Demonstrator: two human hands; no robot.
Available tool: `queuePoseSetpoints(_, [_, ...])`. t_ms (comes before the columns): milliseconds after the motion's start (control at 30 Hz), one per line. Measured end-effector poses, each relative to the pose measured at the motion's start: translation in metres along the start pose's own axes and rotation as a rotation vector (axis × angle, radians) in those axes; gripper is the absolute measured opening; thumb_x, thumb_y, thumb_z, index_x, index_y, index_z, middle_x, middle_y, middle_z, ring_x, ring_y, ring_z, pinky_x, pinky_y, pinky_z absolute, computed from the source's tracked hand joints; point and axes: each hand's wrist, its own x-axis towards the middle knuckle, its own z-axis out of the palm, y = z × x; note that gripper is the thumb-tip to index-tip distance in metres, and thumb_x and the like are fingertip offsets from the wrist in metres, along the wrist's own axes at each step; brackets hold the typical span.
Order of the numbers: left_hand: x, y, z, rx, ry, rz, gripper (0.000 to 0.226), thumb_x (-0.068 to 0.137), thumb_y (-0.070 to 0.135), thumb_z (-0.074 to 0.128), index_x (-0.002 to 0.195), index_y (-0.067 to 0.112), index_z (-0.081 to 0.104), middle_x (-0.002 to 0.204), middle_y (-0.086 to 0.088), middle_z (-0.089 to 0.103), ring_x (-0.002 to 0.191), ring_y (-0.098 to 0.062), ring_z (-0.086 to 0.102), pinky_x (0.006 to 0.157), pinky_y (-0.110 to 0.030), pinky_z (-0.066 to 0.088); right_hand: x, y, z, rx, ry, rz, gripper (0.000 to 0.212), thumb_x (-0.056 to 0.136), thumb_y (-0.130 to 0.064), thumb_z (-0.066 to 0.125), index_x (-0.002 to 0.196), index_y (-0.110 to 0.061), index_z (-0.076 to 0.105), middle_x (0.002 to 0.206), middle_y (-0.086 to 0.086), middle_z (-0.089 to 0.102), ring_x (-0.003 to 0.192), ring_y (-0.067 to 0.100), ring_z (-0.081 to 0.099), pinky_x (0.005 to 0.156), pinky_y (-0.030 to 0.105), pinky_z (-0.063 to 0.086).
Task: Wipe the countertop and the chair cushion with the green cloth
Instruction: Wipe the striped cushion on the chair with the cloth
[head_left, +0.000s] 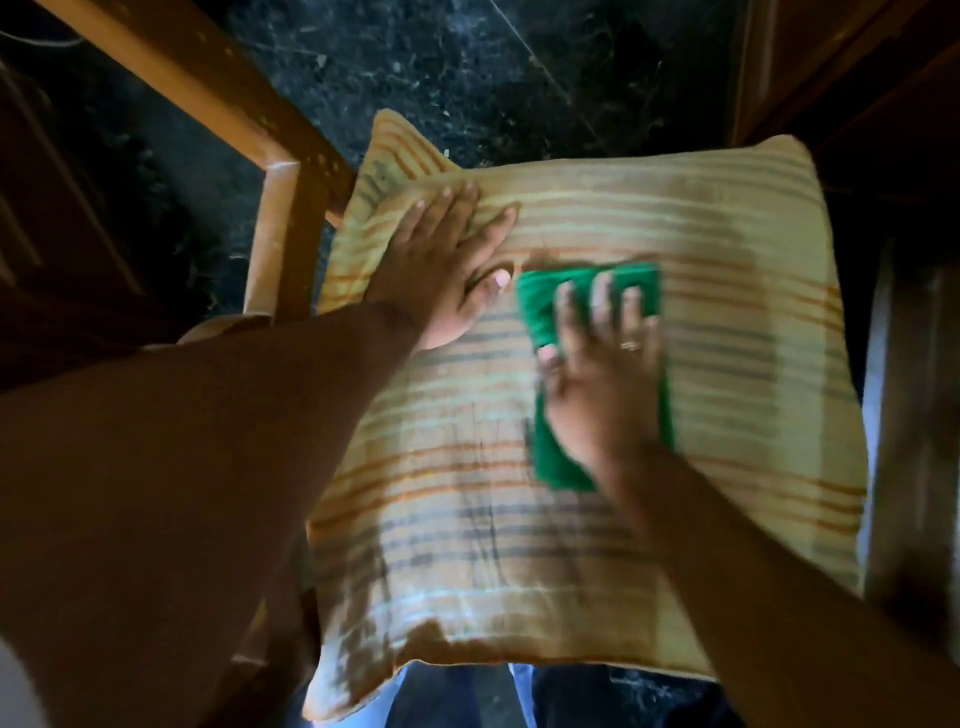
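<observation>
A yellow chair cushion (727, 322) with orange and grey stripes fills the middle of the view. My left hand (447, 265) lies flat on its upper left part, fingers spread. A folded green cloth (540, 306) rests on the cushion's centre. My right hand (602, 374) presses flat on top of the cloth, fingers pointing away from me, a ring on one finger. The hand and cloth are motion-blurred. The countertop is not in view.
The wooden chair frame (280, 218) shows at the left of the cushion, with an arm running to the upper left. Dark marbled floor (467, 67) lies beyond. Dark wooden furniture (852, 62) stands at the upper right.
</observation>
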Motion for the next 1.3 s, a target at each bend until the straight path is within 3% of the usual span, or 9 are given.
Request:
queuePoseSetpoints(233, [-0.001,-0.014,-0.006,-0.074,-0.025,0.059,0.062,0.100,0.051,0.032,0.158,0.034,0.017,0.167,-0.012,0.012,0.153,-0.033,0.013,0.122,-0.046,0.008,-0.118,-0.122,0.038,0.211,-0.284,-0.669,0.052,0.091,-0.029,0.050,0.143,-0.024,0.048,0.157,0.007,0.038,0.145,0.029,0.030,0.118,0.048,0.019])
queuePoseSetpoints(333, [-0.003,-0.011,-0.005,-0.056,-0.012,0.042,0.062,0.100,0.051,0.033,0.158,0.033,0.017,0.167,-0.012,0.012,0.153,-0.033,0.012,0.122,-0.045,0.007,-0.064,-0.064,0.019,0.095,-0.146,-0.469,0.051,0.089,-0.022,0.055,0.139,-0.018,0.054,0.150,0.010,0.048,0.138,0.033,0.042,0.114,0.052,0.028])
queuePoseSetpoints(500, [-0.003,-0.010,0.001,-0.048,0.029,0.050,0.063,0.099,0.052,0.029,0.158,0.032,0.018,0.166,-0.013,0.015,0.153,-0.035,0.014,0.122,-0.046,0.007,0.026,0.064,-0.025,-0.106,-0.038,0.159,0.063,0.092,-0.031,0.035,0.152,-0.011,0.031,0.159,0.023,0.027,0.144,0.044,0.024,0.117,0.056,0.018])
queuePoseSetpoints(600, [-0.002,-0.012,0.003,-0.055,0.043,0.054,0.063,0.099,0.052,0.031,0.157,0.031,0.019,0.166,-0.014,0.017,0.152,-0.035,0.015,0.121,-0.046,0.007,-0.006,0.024,-0.013,-0.048,-0.034,0.111,0.064,0.090,-0.026,0.036,0.151,-0.008,0.032,0.158,0.025,0.025,0.144,0.047,0.023,0.117,0.059,0.019])
queuePoseSetpoints(767, [-0.002,-0.013,0.004,-0.056,0.038,0.056,0.063,0.100,0.052,0.030,0.158,0.031,0.019,0.166,-0.014,0.016,0.152,-0.035,0.014,0.121,-0.048,0.007,-0.154,-0.111,0.031,0.256,-0.209,-0.414,0.047,0.089,-0.025,0.056,0.136,-0.022,0.057,0.152,0.011,0.045,0.139,0.035,0.041,0.110,0.051,0.036])
queuePoseSetpoints(867, [-0.003,-0.012,0.002,-0.050,0.013,0.056,0.063,0.100,0.052,0.029,0.158,0.031,0.017,0.166,-0.014,0.015,0.152,-0.036,0.013,0.121,-0.049,0.007,-0.161,-0.092,0.033,0.219,-0.253,-0.544,0.048,0.094,-0.023,0.042,0.142,-0.025,0.050,0.155,0.005,0.042,0.142,0.029,0.037,0.117,0.046,0.023])
queuePoseSetpoints(1033, [-0.006,-0.001,-0.006,0.008,-0.049,-0.046,0.065,0.099,0.053,0.025,0.158,0.030,0.012,0.167,-0.015,0.012,0.152,-0.038,0.010,0.122,-0.054,0.007,-0.102,0.072,-0.010,-0.160,-0.084,0.000,0.055,0.094,-0.015,0.034,0.149,-0.016,0.033,0.156,0.019,0.032,0.139,0.045,0.034,0.110,0.061,0.028])
queuePoseSetpoints(1167, [-0.053,0.050,-0.003,0.018,0.011,-0.064,0.074,0.095,0.059,0.027,0.158,0.022,0.013,0.163,-0.021,0.019,0.149,-0.043,0.019,0.119,-0.058,0.015,-0.076,0.153,-0.046,-0.044,-0.053,0.371,0.055,0.100,-0.020,0.040,0.153,-0.017,0.023,0.162,0.018,0.019,0.146,0.043,0.017,0.114,0.064,0.023])
queuePoseSetpoints(1300, [-0.110,0.067,0.021,0.029,-0.015,-0.111,0.077,0.092,0.063,0.032,0.158,0.024,0.021,0.163,-0.020,0.022,0.149,-0.042,0.022,0.120,-0.058,0.013,-0.136,0.042,-0.006,-0.091,-0.101,0.080,0.056,0.094,-0.023,0.034,0.148,-0.013,0.037,0.157,0.024,0.029,0.140,0.050,0.029,0.114,0.063,0.017])
